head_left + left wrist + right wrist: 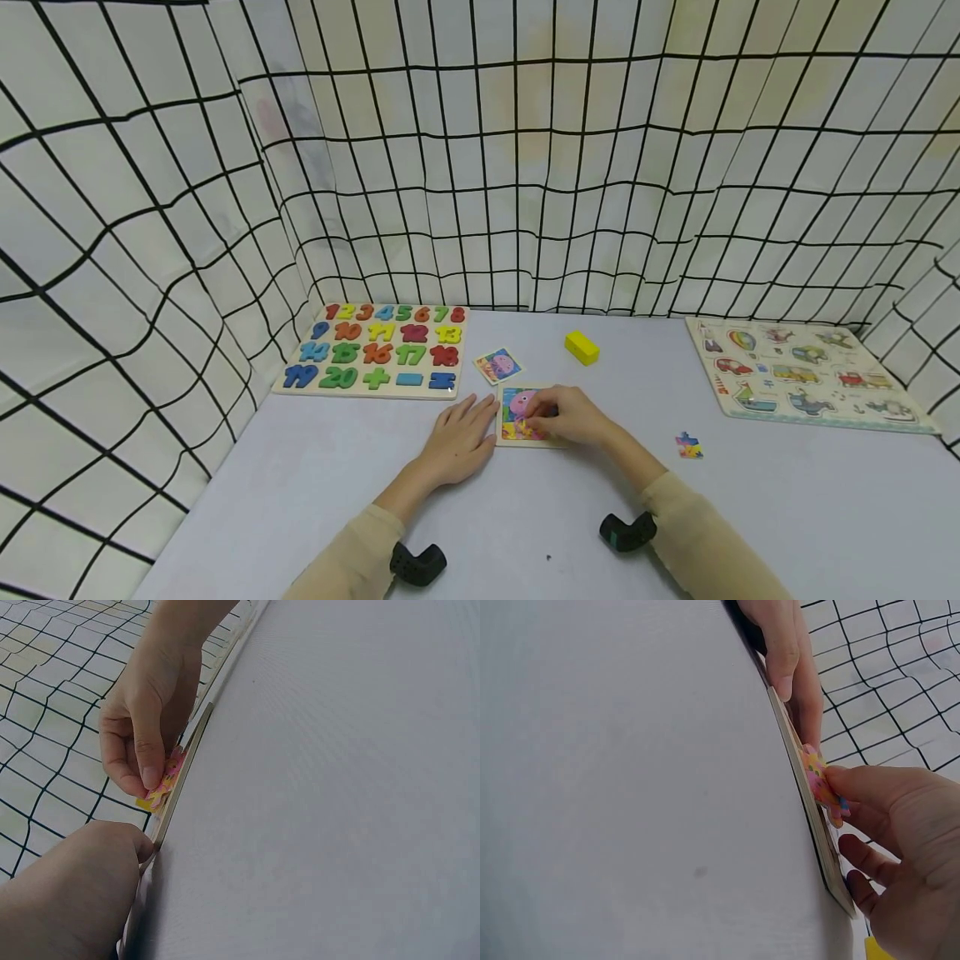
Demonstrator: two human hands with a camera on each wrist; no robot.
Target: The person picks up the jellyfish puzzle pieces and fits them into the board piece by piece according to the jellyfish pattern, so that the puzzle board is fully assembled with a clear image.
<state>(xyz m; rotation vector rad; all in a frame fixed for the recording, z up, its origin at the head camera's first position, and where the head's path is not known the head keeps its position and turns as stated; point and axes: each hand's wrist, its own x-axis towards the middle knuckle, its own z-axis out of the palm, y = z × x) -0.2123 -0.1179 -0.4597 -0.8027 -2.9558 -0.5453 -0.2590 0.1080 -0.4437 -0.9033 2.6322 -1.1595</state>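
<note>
A small wooden jigsaw board (pixel 525 444) with a pink cartoon pig picture lies flat in front of me. My right hand (pixel 568 414) is over its right side, pinching a colourful jigsaw piece (pixel 817 780) between thumb and fingers. In the right wrist view that piece is tilted, close over the board's surface. My left hand (pixel 459 442) rests palm down at the board's left edge, fingers extended, thumb beside the near corner. Its fingertips are right at the rim. Off to the right, a loose jigsaw piece (pixel 688 445) lies on the table.
Behind the jigsaw board are a small pig picture card (pixel 498 365) and a yellow block (pixel 582 347). A number puzzle board (pixel 397 393) sits at back left, a vehicle picture board (pixel 817 414) at back right. Black netting (pixel 517 131) encloses the table's back and sides.
</note>
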